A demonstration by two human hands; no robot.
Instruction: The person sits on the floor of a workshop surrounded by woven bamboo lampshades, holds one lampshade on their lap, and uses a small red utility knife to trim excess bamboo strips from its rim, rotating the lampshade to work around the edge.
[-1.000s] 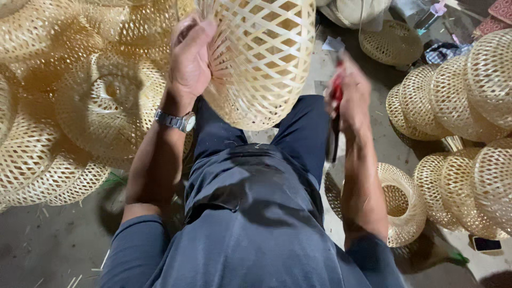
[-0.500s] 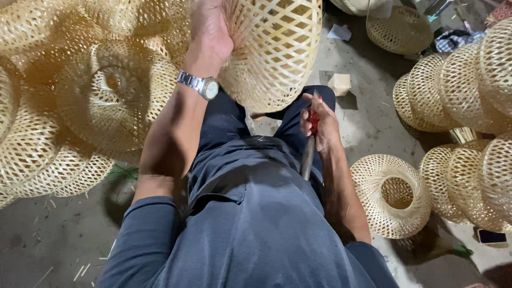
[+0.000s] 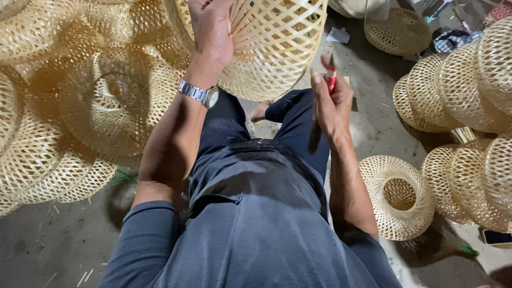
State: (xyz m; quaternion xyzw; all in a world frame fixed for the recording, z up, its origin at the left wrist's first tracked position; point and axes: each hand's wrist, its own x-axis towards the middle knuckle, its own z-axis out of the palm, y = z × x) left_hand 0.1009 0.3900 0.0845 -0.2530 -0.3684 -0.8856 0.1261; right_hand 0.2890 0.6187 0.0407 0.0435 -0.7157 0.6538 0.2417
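Left hand (image 3: pixel 210 29) grips the woven bamboo basket (image 3: pixel 272 42); right hand (image 3: pixel 330 104) is closed around a red-handled tool (image 3: pixel 322 112) (dark blade pointing down).

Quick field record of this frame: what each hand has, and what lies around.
left hand: grips woven basket, raised over lap
right hand: shut on red-handled tool, just below basket
wrist: watch on left
left side: piled baskets
right side: stacked baskets; one basket on its side
floor: concrete, bamboo scraps
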